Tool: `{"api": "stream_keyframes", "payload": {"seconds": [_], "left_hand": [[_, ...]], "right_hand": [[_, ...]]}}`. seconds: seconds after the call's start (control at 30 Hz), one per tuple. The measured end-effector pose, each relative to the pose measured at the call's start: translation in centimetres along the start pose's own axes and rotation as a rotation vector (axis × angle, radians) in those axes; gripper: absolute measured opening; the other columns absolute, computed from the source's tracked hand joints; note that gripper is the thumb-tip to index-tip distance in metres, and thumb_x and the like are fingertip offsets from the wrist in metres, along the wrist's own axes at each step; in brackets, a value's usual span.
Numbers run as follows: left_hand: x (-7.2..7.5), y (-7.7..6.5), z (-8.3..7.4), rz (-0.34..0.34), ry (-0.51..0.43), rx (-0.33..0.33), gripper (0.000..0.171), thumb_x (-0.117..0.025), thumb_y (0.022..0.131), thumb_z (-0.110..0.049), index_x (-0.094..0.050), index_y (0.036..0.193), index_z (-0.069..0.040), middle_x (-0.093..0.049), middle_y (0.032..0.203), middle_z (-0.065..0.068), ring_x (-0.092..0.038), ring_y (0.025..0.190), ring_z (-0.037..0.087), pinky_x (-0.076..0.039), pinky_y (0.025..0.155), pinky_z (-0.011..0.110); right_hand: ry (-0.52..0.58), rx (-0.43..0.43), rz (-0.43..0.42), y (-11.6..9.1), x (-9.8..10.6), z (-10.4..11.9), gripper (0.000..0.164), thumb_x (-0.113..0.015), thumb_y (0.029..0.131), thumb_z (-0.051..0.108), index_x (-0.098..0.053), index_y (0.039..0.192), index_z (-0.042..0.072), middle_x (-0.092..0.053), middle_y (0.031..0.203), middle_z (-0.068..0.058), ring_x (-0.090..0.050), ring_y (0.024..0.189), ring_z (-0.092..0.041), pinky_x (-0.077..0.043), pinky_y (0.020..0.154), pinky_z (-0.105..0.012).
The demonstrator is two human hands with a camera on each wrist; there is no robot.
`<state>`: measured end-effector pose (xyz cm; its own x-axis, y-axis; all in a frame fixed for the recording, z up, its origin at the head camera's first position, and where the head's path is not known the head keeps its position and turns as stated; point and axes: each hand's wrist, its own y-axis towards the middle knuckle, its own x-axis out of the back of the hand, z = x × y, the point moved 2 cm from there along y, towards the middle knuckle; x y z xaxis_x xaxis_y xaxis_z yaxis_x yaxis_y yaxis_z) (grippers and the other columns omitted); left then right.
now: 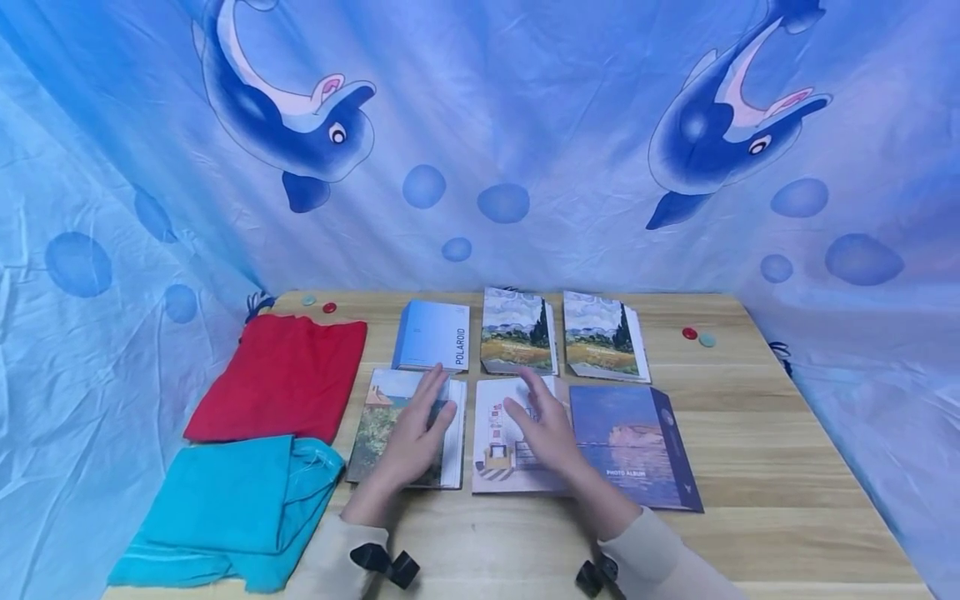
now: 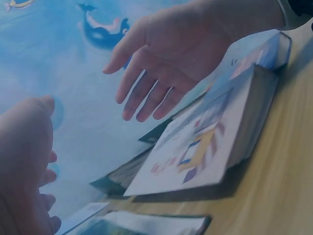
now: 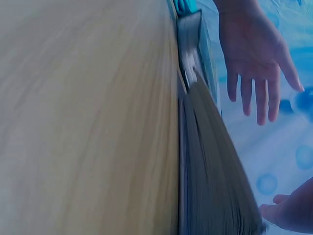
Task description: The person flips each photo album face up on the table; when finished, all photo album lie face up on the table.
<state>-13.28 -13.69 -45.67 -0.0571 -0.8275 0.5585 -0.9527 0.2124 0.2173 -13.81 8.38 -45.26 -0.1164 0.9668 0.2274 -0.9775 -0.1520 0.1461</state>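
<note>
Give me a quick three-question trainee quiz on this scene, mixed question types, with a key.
1. True or false: the folded red cloth lies farther from the person than the folded teal cloth.

2. Which album is rightmost in the nearer row?
A. the light-blue rectangular POLAROID album
B. the purple-blue rectangular seascape album
C. the green rectangular garden-scene album

3. What do the left hand and right hand each hold?

Key:
1. True.
2. B.
3. Nothing; both hands are empty, their fingers extended.
</note>
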Motion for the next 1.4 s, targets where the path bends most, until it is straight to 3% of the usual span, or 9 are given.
{"api": "stream_keyframes", "payload": {"seconds": [0.2, 0.4, 0.53, 0.7, 0.9, 1.1, 1.3, 1.4], "left_hand": [[-1.9, 0.2, -0.6, 0.02, -0.021, -0.057, 0.06, -0.051, 0.106, -0.032, -0.034, 0.158, -0.007, -0.021, 0.167, 0.011, -0.014, 0.154, 0.033, -0.016, 0.12, 0.058], [-3.9, 0.2, -1.1, 0.058, -0.009, -0.081, 0.064, -0.051, 0.105, -0.036, -0.033, 0.158, -0.006, -0.017, 0.168, 0.008, -0.013, 0.154, 0.035, -0.014, 0.121, 0.058], [-5.0, -0.2, -1.3, 0.107, -0.018, -0.045, 0.064, -0.049, 0.106, -0.039, -0.032, 0.159, -0.007, -0.015, 0.169, 0.01, -0.012, 0.154, 0.034, -0.015, 0.121, 0.057], [-6.2, -0.8, -1.3, 0.152, -0.059, 0.014, 0.065, -0.047, 0.106, -0.043, -0.033, 0.158, -0.007, -0.018, 0.167, 0.014, -0.014, 0.153, 0.036, -0.017, 0.12, 0.06], [-7.4, -1.3, -1.6, 0.211, -0.089, 0.079, 0.07, -0.045, 0.105, -0.049, -0.031, 0.159, -0.006, -0.016, 0.167, 0.017, -0.013, 0.153, 0.036, -0.014, 0.121, 0.058], [-7.9, -1.6, -1.4, 0.21, -0.102, 0.118, 0.072, -0.048, 0.103, -0.051, -0.033, 0.159, -0.007, -0.017, 0.167, 0.016, -0.013, 0.154, 0.034, -0.015, 0.121, 0.059], [-8.0, -1.1, -1.0, 0.165, -0.165, 0.106, 0.071, -0.053, 0.102, -0.045, -0.035, 0.157, -0.003, -0.017, 0.166, 0.019, -0.016, 0.152, 0.038, -0.015, 0.121, 0.058], [-7.9, -0.9, -1.0, 0.156, -0.208, 0.105, 0.069, -0.05, 0.104, -0.044, -0.034, 0.157, -0.003, -0.017, 0.166, 0.02, -0.016, 0.152, 0.038, -0.014, 0.121, 0.058]], "right_hand": [[-0.021, -0.05, -0.063, -0.5, 2.2, -1.3, 0.066, -0.061, 0.102, 0.018, -0.029, 0.158, 0.004, -0.028, 0.163, -0.02, -0.026, 0.15, -0.038, -0.021, 0.122, -0.048], [-0.145, -0.134, -0.092, -1.7, 4.5, -2.2, 0.066, -0.06, 0.103, 0.027, -0.03, 0.159, 0.01, -0.033, 0.161, -0.021, -0.03, 0.147, -0.04, -0.022, 0.121, -0.053], [-0.147, -0.176, -0.073, -2.4, 5.7, -2.7, 0.067, -0.06, 0.103, 0.03, -0.03, 0.159, 0.007, -0.031, 0.161, -0.022, -0.029, 0.148, -0.038, -0.024, 0.121, -0.049], [-0.152, -0.226, 0.012, -3.5, 6.6, -3.1, 0.072, -0.06, 0.103, 0.034, -0.028, 0.158, 0.0, -0.027, 0.161, -0.025, -0.026, 0.149, -0.04, -0.022, 0.121, -0.049], [-0.234, -0.238, 0.096, -4.5, 6.4, -2.9, 0.073, -0.059, 0.103, 0.036, -0.028, 0.158, 0.001, -0.027, 0.161, -0.025, -0.026, 0.147, -0.041, -0.022, 0.119, -0.051], [-0.256, -0.214, 0.143, -5.0, 5.3, -2.8, 0.076, -0.06, 0.101, 0.037, -0.026, 0.159, 0.002, -0.024, 0.163, -0.022, -0.022, 0.149, -0.041, -0.018, 0.121, -0.055], [-0.129, -0.184, 0.094, -5.4, 4.8, -2.2, 0.063, -0.048, 0.106, 0.034, -0.032, 0.156, -0.002, -0.026, 0.163, -0.022, -0.019, 0.15, -0.04, -0.011, 0.121, -0.056], [-0.055, -0.135, 0.065, -5.6, 4.7, -1.9, 0.058, -0.04, 0.109, 0.03, -0.033, 0.155, -0.003, -0.029, 0.162, -0.021, -0.02, 0.151, -0.038, -0.011, 0.122, -0.051]]}}
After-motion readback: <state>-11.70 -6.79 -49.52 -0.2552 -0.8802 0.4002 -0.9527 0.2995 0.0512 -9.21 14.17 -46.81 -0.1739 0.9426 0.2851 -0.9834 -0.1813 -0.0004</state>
